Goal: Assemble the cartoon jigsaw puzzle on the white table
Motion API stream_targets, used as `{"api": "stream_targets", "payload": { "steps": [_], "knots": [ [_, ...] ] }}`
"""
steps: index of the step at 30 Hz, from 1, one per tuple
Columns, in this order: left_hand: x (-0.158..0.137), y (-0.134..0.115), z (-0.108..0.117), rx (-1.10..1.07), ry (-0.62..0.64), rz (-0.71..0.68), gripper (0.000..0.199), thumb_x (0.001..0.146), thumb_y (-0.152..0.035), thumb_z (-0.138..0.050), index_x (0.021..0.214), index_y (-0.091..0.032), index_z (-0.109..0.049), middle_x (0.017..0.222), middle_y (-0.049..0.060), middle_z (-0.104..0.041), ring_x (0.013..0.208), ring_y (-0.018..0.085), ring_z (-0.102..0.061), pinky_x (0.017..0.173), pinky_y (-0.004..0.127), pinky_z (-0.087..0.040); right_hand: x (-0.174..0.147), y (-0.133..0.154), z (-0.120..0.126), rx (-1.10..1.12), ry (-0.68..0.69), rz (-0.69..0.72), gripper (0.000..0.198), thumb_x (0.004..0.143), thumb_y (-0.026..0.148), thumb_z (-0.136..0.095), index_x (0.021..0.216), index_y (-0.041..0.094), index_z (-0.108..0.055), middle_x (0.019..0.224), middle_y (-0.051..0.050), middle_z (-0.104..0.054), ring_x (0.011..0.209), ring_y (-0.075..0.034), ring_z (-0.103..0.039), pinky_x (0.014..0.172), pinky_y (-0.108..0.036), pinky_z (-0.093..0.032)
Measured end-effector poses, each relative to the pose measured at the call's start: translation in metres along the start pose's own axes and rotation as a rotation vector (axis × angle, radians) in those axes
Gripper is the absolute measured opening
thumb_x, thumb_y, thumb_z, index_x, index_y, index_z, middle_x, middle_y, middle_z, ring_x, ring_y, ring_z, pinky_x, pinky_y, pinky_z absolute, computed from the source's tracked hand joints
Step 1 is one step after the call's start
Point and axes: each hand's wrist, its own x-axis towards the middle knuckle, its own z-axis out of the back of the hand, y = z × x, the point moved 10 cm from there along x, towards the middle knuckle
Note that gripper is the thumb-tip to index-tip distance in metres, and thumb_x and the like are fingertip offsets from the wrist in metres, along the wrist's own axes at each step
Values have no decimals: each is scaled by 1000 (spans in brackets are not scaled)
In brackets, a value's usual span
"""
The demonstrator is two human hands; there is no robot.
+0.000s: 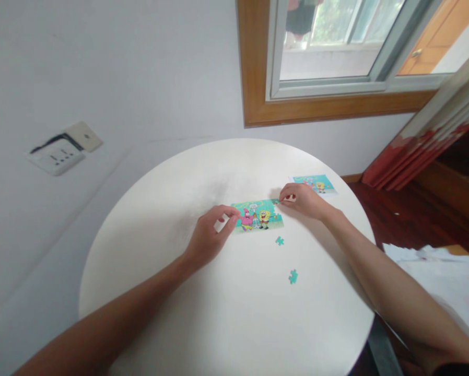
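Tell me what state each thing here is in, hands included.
Puzzle: mostly joined, jagged gap at its right edge.
Upper loose piece: detached, flat.
Lower loose piece: detached, flat.
Picture card: flat, partly hidden.
Left hand: fingertips at the puzzle's left edge.
Right hand: fingertips at its upper right corner; grip unclear.
Curtain: drawn aside.

2 bare forearms [148, 293] reach forward, left hand [211, 231] and right hand [307, 200] both curled, fingers [223, 209] bent toward thumbs [227, 228]
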Motion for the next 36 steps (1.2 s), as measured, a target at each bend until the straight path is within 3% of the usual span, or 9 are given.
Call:
{"api": "stream_targets", "payload": {
  "steps": [12,26,36],
  "knots": [
    [-2,5,-3,-9,17,14,14,92,-23,-53,92,-20,-68,92,0,-72,80,14,-62,74,27,-45,-6,16,-16,59,199,-14,12,79,15,-61,80,17,-73,87,-8,-70,78,-17,-62,72,-28,-46],
    [-1,4,-1,-25,15,19,18,93,-23,-51,89,-20,-69,89,1,-71,82,15,-63,75,27,-45,-6,24,-23,27,245,65,19,79,10,-58,76,18,-74,87,-7,-70,80,-17,-62,72,-29,-44],
    [-1,4,2,-24,4,20,18,92,-22,-51,88,-21,-69,89,1,-71,81,15,-62,74,27,-44,-7,15,-24,60,239,78,26,79,9,-53,85,18,-77,95,-9,-71,84,-18,-64,75,-29,-48]
  ]
}}
